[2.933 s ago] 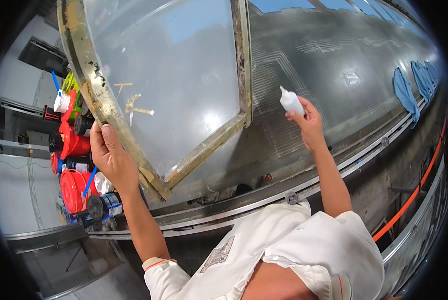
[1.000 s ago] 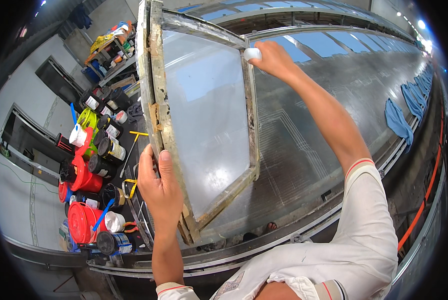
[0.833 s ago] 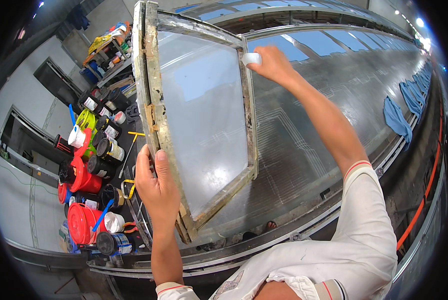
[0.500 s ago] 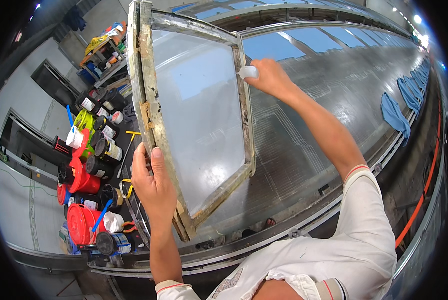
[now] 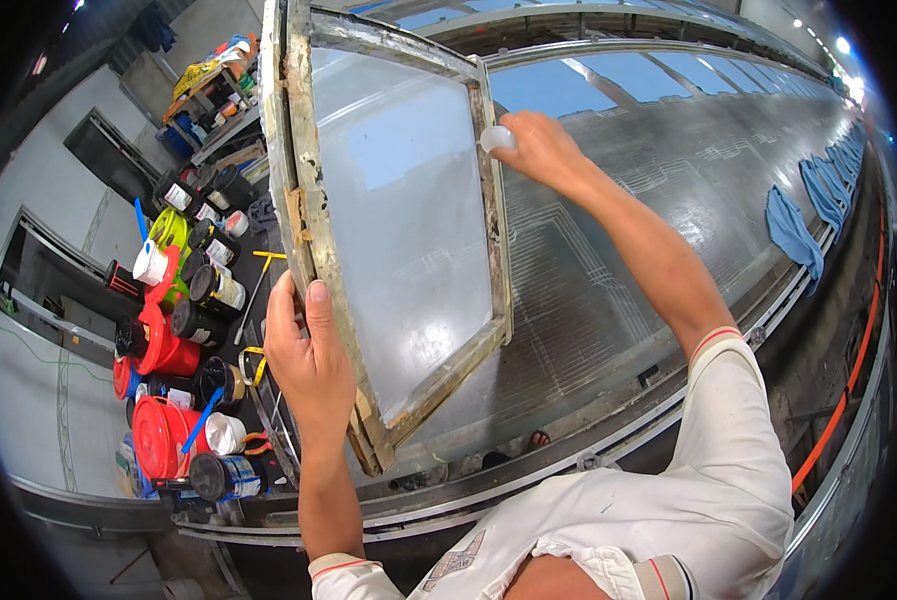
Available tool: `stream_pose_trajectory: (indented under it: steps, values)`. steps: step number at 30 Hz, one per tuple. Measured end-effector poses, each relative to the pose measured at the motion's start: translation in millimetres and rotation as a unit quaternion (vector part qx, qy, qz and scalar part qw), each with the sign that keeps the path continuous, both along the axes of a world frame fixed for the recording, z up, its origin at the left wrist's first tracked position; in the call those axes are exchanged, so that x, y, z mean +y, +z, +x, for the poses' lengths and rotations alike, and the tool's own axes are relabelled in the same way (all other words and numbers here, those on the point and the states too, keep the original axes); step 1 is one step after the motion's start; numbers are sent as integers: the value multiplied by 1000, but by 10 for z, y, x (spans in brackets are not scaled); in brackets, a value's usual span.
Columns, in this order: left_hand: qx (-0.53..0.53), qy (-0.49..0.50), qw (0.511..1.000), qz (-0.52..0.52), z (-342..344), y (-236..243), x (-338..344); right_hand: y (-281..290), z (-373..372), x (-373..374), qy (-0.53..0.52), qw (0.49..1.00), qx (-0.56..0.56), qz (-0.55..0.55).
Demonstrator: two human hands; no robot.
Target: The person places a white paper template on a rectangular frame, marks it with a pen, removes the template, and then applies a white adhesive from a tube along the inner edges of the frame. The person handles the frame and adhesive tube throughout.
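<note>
A screen printing frame [image 5: 312,190] with worn, paint-crusted bars stands tilted on edge before me. Its pale, see-through mesh [image 5: 404,240] faces right. My left hand [image 5: 311,345] is closed round the frame's near left bar, thumb in front. At the far right bar, my right hand [image 5: 544,150] grips a small translucent white bottle [image 5: 498,140]. Its end is close to the bar and the mesh edge; whether it touches cannot be made out. Most of the bottle is hidden in the fingers.
A long dark shiny table [image 5: 609,240] with metal rails runs away to the right. Blue cloths [image 5: 795,235] hang along its far right edge. At left are several black ink tubs [image 5: 217,290], red buckets [image 5: 164,435] and a yellow-handled tool [image 5: 259,285].
The frame has shifted slightly in the view, and the bottle is tilted differently beside the far bar. Both hands keep their hold.
</note>
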State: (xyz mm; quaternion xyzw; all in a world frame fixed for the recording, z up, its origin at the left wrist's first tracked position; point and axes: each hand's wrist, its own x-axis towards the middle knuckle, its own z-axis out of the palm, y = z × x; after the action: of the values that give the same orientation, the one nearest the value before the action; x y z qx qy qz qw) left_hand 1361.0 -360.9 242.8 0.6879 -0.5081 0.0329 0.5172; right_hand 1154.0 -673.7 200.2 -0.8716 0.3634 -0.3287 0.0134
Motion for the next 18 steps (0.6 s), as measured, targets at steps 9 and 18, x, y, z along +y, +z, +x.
stream_pose_trajectory:
  steps: [9,18]
  values:
    - [28,-2,1000,-13,11,-37,4,-22,-41,64,-17,999,-15,43]
    - [30,-13,999,-9,-26,-13,6,-187,-174,217,-35,995,-51,84]
